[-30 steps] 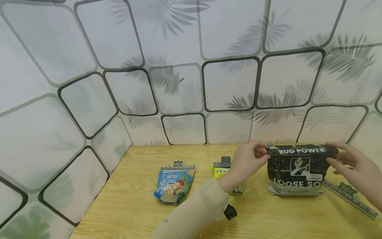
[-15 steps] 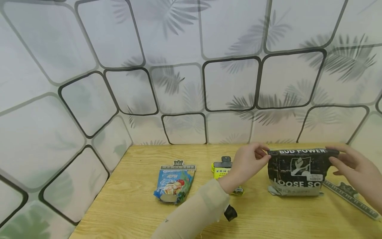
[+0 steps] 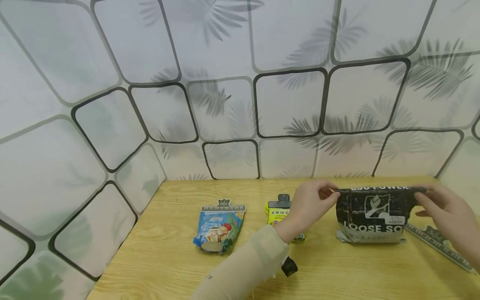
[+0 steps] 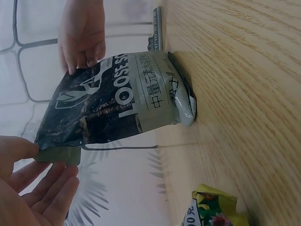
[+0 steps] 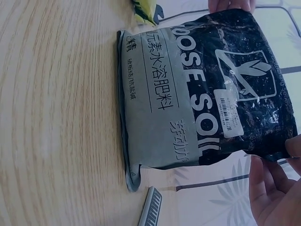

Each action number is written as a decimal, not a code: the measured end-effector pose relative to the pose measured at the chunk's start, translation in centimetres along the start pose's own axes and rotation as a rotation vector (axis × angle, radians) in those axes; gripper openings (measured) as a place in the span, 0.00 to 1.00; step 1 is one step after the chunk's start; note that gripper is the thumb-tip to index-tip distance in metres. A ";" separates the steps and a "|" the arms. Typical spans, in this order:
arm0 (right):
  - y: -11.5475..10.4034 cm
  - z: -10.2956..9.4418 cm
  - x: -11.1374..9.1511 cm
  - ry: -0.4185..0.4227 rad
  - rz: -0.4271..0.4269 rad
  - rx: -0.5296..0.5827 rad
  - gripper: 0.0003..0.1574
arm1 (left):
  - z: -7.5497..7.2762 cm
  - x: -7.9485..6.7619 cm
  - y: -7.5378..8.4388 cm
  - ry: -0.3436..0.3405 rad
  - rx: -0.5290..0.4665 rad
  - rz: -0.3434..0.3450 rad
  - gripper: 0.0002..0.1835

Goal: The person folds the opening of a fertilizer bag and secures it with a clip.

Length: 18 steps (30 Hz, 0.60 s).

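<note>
A black and grey fertilizer bag point(image 3: 369, 218) stands upright on the table at the right, its front lettered LOOSE SOIL. My left hand point(image 3: 310, 205) pinches its upper left corner between thumb and fingers. At the opposite upper corner, my right hand point(image 3: 448, 210) grips the bag with the thumb in front. The top edge is folded backward, so only the lower part of the BUD POWER lettering shows in the head view. In the left wrist view, a pale flap of the bag point(image 4: 63, 155) lies against the left fingers. A long keyboard-patterned clip point(image 3: 436, 243) lies beside the bag, partly behind the right hand.
A blue packet point(image 3: 217, 233) with a keyboard-patterned clip point(image 3: 223, 207) along its top lies at the left. Behind the left forearm is a yellow packet point(image 3: 276, 216) under a black clip point(image 3: 282, 202). A small black object point(image 3: 289, 266) sits near the sleeve. Patterned fabric walls border the table.
The bag's top band has turned over backward, carrying the BUD POWER lettering mostly out of sight. Both hands keep hold of the corners; the right has shifted slightly.
</note>
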State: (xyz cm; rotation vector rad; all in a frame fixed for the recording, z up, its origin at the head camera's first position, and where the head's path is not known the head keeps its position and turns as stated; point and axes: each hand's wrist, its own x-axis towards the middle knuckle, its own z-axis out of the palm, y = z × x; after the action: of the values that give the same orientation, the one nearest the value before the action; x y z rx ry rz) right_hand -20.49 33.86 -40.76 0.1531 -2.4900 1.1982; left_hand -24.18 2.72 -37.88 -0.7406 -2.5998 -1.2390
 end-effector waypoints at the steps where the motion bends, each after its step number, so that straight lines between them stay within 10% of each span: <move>1: 0.0 0.1 0.0 0.005 -0.008 0.017 0.17 | 0.0 0.0 0.0 0.001 0.004 0.001 0.07; 18: 0.0 0.3 0.0 0.016 -0.029 0.037 0.12 | 0.3 -0.2 -0.1 0.039 0.009 0.001 0.08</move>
State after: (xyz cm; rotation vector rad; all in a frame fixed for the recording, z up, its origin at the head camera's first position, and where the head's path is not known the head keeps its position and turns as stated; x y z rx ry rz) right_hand -20.60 33.63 -40.94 0.1882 -2.4449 1.2293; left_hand -23.98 2.82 -38.18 -0.7088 -2.5720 -1.2287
